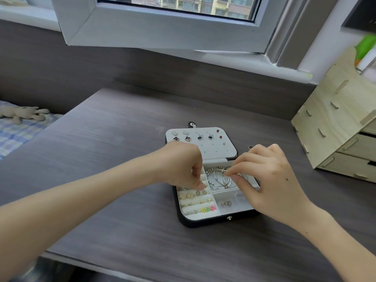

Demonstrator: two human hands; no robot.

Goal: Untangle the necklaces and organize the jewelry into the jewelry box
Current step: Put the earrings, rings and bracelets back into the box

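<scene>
While both my hands are down in the jewelry box [203, 222], this is how things lie. Far off at nine o'clock from the box, a soft toy [20, 114] lies on a checked blanket [18, 137]. My left hand [183, 165] is curled over the left side of the tray, at about ten o'clock. Its finger and thumb seem to pinch a tiny gold piece [204, 186] right on the padded rows [195, 201]. The lid [215, 150] lies flat at twelve o'clock with earrings [200, 136] stuck in it. In the big pocket [207, 167] at one o'clock lie the silver loops [216, 181] with little beads, all crossed over each other. My right hand [264, 176] pinches them at their right edge. I think they are light, thin and slippery, and they could bend or snag if I yank. So I would hold one loop by its bare wire, not by a bead, and lift slowly. At three o'clock stand wooden drawers [335, 129].
</scene>
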